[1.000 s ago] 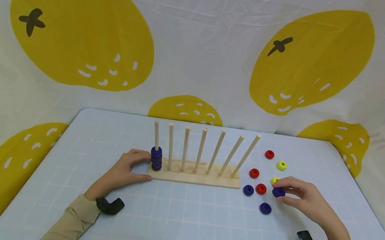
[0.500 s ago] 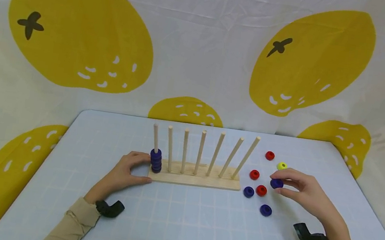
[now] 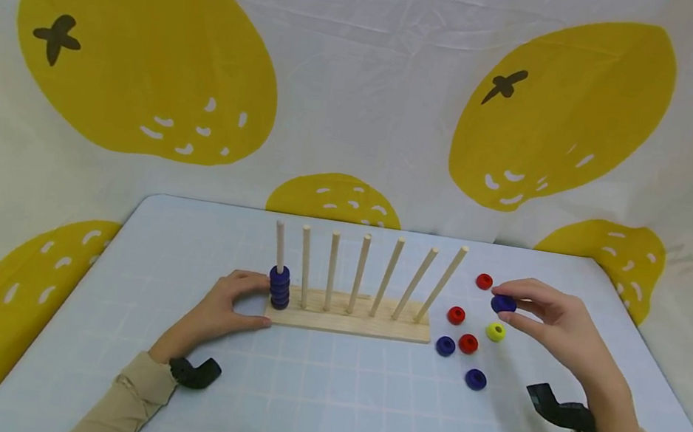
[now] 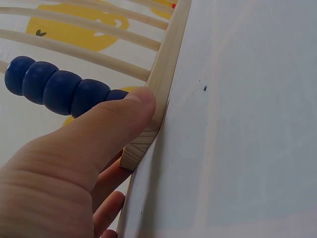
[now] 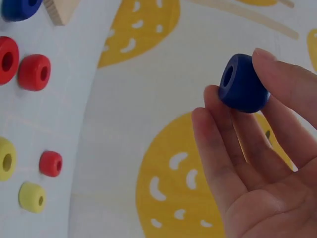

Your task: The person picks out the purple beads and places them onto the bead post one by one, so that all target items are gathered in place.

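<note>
A wooden peg rack (image 3: 350,323) with several upright pegs stands on the table. On its leftmost peg sits a stack of dark blue beads (image 3: 279,288). My left hand (image 3: 225,306) grips the left end of the rack's base, thumb at the front and fingers behind, as the left wrist view shows. My right hand (image 3: 555,322) pinches a blue bead (image 5: 245,84) between thumb and fingertips, above the table right of the rack. The hole of that bead faces away from the palm in the right wrist view.
Loose beads lie between rack and right hand: red beads (image 3: 455,315), blue beads (image 3: 476,379) and a yellow bead (image 3: 495,331). Another yellow bead (image 5: 32,197) shows in the right wrist view. A lemon-print cloth (image 3: 364,99) hangs behind the table (image 3: 318,406).
My right hand has lifted the blue bead up and away from the table, uncovering one yellow bead and now hiding the farther one in the head view. The left hand has stayed on the rack.
</note>
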Motion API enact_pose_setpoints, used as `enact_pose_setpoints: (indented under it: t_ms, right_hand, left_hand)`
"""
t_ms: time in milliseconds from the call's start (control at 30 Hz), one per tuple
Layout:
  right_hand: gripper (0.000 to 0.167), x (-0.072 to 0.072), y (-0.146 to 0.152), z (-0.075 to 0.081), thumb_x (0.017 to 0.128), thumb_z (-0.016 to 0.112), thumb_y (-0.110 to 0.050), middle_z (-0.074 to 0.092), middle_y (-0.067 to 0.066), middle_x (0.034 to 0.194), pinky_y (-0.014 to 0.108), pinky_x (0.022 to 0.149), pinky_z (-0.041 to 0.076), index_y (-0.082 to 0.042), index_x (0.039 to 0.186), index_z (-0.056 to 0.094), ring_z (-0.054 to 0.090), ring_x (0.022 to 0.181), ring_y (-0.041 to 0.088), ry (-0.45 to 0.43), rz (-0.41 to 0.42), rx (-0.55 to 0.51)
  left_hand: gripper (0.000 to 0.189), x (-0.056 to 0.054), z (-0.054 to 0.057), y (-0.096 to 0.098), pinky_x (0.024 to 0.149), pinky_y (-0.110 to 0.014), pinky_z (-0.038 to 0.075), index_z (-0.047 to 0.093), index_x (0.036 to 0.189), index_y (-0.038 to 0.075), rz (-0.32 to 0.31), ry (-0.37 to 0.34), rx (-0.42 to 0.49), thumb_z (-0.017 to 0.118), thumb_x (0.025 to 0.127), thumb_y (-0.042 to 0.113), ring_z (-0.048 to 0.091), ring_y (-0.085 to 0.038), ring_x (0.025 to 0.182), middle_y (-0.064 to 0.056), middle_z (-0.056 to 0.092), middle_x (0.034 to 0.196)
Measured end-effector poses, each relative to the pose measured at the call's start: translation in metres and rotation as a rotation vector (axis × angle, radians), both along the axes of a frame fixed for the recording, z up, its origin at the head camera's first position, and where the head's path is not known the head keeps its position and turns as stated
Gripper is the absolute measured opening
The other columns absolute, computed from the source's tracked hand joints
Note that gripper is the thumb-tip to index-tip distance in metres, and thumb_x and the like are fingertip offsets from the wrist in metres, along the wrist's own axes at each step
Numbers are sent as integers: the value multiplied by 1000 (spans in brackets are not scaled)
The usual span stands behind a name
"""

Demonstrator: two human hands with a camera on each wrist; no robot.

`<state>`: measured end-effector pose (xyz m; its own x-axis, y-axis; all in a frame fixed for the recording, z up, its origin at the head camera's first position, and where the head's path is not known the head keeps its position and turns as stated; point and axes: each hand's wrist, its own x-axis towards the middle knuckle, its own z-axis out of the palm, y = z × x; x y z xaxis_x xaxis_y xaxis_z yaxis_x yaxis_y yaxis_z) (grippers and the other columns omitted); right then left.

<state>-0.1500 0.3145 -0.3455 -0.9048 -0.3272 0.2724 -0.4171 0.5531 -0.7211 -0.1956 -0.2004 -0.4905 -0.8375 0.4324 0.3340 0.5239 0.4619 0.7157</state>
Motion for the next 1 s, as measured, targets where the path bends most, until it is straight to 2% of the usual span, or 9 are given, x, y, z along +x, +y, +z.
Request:
enact_pose_setpoints:
  t_ms: [300, 467, 833, 1000]
  right_hand:
    - [32, -6, -15, 28, 89, 73, -1, 67, 1, 115, 11, 89, 46, -8, 120, 69, 62, 105, 7, 48, -97, -29]
    - [33, -9, -28, 42, 90, 72, -3, 67, 0, 116, 11, 87, 48, -7, 123, 69, 62, 104, 7, 51, -112, -49]
    - [33, -19, -58, 63, 93, 68, -3, 66, 4, 121, 15, 89, 49, -8, 126, 68, 62, 106, 13, 92, -46, -103]
    - [34, -24, -71, 69, 95, 65, -3, 65, 7, 124, 19, 88, 51, -7, 129, 66, 65, 105, 16, 84, -17, -173]
  left_hand:
    - [58, -1, 2, -1, 102, -56, 38, 68, 124, 14, -2, -5, -3, 91, 71, 21, 49, -27, 122, -3, 63, 128]
    - [59, 0, 0, -1, 103, -56, 38, 68, 125, 15, 5, -19, -4, 91, 72, 23, 49, -28, 123, -3, 63, 129]
    - [59, 1, -1, -1, 102, -57, 38, 68, 125, 15, 17, -18, -5, 91, 71, 23, 50, -29, 122, -4, 62, 129]
    - [59, 0, -1, -2, 102, -58, 38, 68, 125, 16, 16, -19, -9, 91, 72, 24, 50, -29, 123, -4, 62, 129]
